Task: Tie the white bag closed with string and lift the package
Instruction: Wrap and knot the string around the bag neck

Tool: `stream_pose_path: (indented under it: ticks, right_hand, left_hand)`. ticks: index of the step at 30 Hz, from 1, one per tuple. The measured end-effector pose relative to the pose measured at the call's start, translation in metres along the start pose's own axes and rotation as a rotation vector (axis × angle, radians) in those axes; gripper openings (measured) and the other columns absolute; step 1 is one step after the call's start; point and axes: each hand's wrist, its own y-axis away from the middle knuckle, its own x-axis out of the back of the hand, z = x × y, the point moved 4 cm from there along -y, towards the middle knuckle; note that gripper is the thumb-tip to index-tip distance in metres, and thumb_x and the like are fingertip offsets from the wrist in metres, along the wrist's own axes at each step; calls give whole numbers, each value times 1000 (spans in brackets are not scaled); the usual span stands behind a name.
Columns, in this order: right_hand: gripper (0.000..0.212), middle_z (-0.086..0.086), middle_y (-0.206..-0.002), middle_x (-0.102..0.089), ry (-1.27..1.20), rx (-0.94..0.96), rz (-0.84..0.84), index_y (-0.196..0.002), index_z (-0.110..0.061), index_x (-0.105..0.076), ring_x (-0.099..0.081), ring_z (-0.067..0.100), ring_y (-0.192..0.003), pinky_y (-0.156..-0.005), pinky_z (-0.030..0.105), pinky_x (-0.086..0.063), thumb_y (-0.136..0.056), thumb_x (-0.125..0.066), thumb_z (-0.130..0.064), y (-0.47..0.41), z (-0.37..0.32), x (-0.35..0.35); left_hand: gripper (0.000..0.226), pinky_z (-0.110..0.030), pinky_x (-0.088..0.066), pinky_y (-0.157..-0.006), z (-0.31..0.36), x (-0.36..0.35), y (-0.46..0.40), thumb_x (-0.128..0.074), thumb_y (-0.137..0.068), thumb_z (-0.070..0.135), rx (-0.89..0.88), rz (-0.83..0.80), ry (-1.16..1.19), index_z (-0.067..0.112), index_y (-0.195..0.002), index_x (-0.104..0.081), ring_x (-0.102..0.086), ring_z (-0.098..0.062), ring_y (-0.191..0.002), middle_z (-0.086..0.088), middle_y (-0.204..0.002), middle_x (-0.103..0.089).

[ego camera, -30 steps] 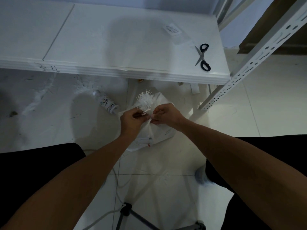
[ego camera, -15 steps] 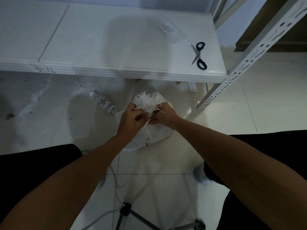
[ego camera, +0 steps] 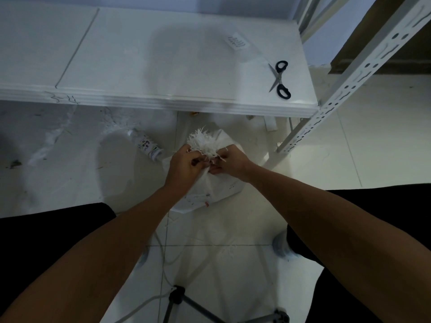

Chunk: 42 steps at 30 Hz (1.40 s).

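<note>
A white woven bag [ego camera: 217, 190] stands on the tiled floor under the shelf edge, its frayed mouth [ego camera: 204, 142] bunched upward. My left hand [ego camera: 184, 166] grips the gathered neck from the left. My right hand [ego camera: 229, 163] pinches at the same neck from the right, fingertips almost meeting the left ones. Thin white strands show between the fingers; I cannot tell the string from the bag's frayed threads.
A white shelf board [ego camera: 163, 99] runs above the bag, with black-handled scissors [ego camera: 279, 79] near its right end. A slotted metal upright [ego camera: 326, 108] slants down right of the bag. A labelled bottle [ego camera: 147, 146] lies left of it. A cable and tripod leg [ego camera: 179, 299] are near my feet.
Both hands have closed in tighter on the bag's neck, right under the frayed tuft. The bag itself has stayed in place.
</note>
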Motion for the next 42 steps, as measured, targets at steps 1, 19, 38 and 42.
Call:
stream_pose_path:
  ticks: [1, 19, 38, 42]
  right_hand:
    - [11, 27, -87, -66, -33, -15, -16, -84, 12, -67, -66, 34, -77, -78, 45, -60, -89, -59, 7, 1, 1, 0]
    - [15, 31, -86, -68, -39, 62, 62, -88, -1, -56, -70, 26, -66, -63, 30, -61, -89, -51, 14, 7, 4, 12]
    - [16, 26, -89, -67, -360, -78, 110, -94, 17, -65, -69, 29, -77, -75, 38, -62, -80, -69, 10, 9, 12, 19]
    - [20, 28, -90, -66, -386, -105, 100, -97, 19, -64, -68, 28, -74, -72, 34, -63, -80, -69, 10, 9, 13, 19]
  left_hand:
    - [16, -25, -49, -69, 1, 0, 0, -80, -74, 19, -9, 5, -21, 7, -84, -75, -60, -17, -78, -7, -91, -59]
    - [20, -24, -43, -71, 3, -8, -7, -70, -85, 25, -17, -69, -143, 5, -88, -70, -59, -19, -83, -7, -105, -55]
    - [12, -24, -45, -74, 1, -17, -14, -72, -79, 19, -47, -178, -187, 8, -84, -70, -60, -20, -88, -4, -103, -53]
    - [13, -27, -48, -75, 2, -16, -13, -73, -79, 22, -19, -152, -188, 11, -84, -72, -59, -19, -89, -5, -105, -55]
